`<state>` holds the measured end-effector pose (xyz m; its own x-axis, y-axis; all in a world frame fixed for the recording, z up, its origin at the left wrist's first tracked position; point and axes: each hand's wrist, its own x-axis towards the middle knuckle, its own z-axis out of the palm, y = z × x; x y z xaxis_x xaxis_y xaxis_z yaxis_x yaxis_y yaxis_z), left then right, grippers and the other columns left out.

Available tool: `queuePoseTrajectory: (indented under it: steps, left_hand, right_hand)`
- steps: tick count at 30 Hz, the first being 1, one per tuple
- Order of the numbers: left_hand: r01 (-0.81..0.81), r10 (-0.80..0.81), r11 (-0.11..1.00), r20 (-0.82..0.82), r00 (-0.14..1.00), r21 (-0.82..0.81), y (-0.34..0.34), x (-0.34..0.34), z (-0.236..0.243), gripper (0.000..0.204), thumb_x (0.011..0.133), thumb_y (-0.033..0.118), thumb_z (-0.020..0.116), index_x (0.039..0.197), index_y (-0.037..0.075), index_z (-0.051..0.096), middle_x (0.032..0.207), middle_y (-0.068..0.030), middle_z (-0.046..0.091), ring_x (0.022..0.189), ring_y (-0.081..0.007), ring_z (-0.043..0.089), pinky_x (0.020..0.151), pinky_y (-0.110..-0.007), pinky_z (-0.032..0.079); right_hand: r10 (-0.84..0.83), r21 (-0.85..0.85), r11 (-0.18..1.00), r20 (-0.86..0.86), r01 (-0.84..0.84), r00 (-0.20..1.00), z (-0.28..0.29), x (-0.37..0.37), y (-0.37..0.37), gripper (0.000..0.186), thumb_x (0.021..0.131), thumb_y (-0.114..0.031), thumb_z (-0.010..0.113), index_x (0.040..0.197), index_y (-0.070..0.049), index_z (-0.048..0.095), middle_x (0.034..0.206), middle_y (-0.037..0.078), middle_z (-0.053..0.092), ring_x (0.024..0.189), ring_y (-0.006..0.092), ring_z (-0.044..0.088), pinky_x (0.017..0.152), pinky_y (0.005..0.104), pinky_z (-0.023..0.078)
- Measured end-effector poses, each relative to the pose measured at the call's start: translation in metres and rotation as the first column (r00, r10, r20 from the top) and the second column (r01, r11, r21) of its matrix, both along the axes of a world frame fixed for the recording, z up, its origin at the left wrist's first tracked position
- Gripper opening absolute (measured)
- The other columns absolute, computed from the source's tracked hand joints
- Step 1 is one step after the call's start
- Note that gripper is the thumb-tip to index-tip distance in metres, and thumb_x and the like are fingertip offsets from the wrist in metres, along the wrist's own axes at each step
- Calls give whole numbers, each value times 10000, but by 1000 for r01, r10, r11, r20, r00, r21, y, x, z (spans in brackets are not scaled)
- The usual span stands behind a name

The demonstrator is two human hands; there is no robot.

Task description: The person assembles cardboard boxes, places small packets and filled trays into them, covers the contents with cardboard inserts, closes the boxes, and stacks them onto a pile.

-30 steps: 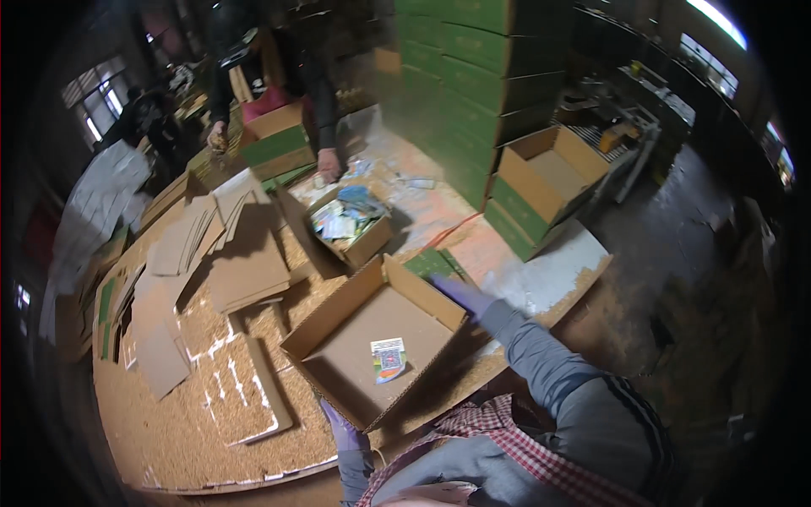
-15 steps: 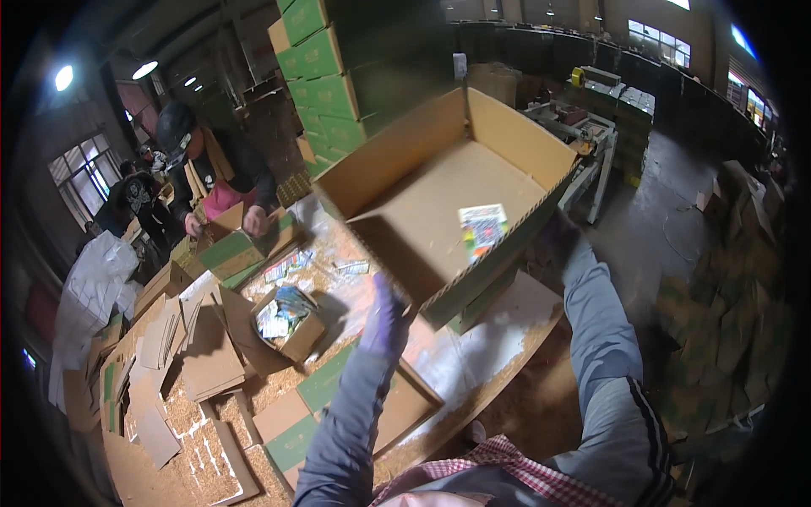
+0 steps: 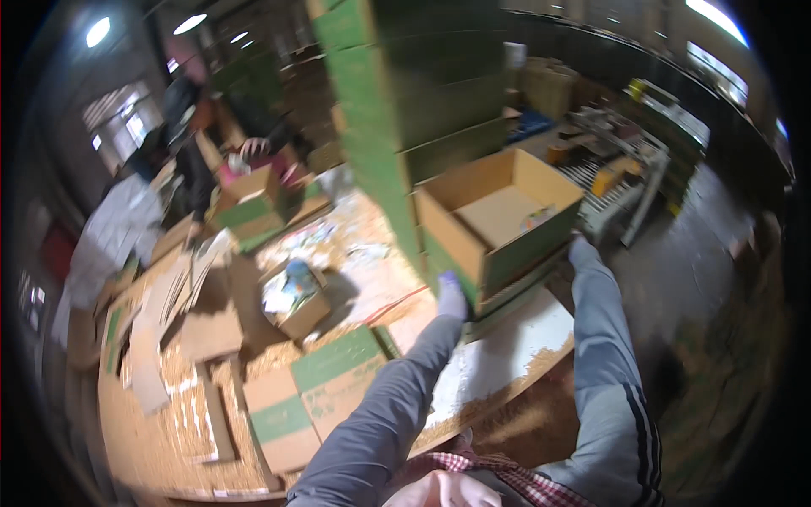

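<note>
An open cardboard box (image 3: 529,251) with a green outer band and a small printed card (image 3: 536,218) inside rests on a low pile of similar boxes (image 3: 513,294), beside a tall stack. My left hand (image 3: 453,294), in a purple glove, grips its near left side, low down. My right hand (image 3: 580,248) is at its right end, with the fingers partly hidden and blurred. Left of these, a small carton (image 3: 304,314) full of printed packets stands on the worktable (image 3: 541,334). Flattened green-and-brown cartons (image 3: 329,389) lie on the near part of the table.
The tall green box stack (image 3: 363,101) rises behind. A co-worker in dark clothes (image 3: 201,144) handles a box (image 3: 249,211) at back left. Loose cardboard sheets (image 3: 207,329) and white plastic sheeting (image 3: 110,245) lie left. A roller machine (image 3: 625,177) stands right.
I lifted the open box from the near table, carried it up and right, and lowered it onto the pile at the right. Flattened cartons beneath its former place now show.
</note>
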<state>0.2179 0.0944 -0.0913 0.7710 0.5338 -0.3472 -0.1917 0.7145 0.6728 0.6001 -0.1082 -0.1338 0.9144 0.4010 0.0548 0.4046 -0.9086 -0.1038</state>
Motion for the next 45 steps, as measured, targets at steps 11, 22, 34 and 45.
queuePoseTrajectory:
  steps: [11,22,34,45]
  left_hand:
    - [-402,787,323,-7,617,856,9,-404,62,551,884,67,518,1398,11,326,1301,-172,440,1224,-279,437,1040,-365,337]
    - [-350,684,132,170,709,928,-23,-580,143,385,763,-89,467,1133,-54,569,961,-150,571,893,-218,582,822,-336,486]
    - [-18,289,-558,214,933,830,-15,-467,93,255,820,436,584,976,238,617,970,9,530,998,-207,486,857,-425,315]
    - [636,893,-404,132,431,658,130,-526,145,407,909,353,512,1197,68,542,1230,-115,542,1234,-288,437,1056,-529,245]
  right_hand:
    - [981,712,194,-141,-675,134,90,-615,131,587,928,-359,468,1410,-51,336,1463,104,333,1282,311,399,1112,403,249]
    - [939,274,-319,-38,-908,-341,118,-716,165,577,763,-222,530,1323,-98,464,1266,140,478,1258,293,398,1030,442,343]
    - [869,726,484,-332,-488,368,175,-616,239,629,924,-453,512,1395,-62,368,1189,60,575,1013,200,557,875,336,443]
    - [910,34,107,-406,-994,84,230,-703,230,505,825,-578,543,1047,-135,641,891,111,658,847,248,635,747,376,466]
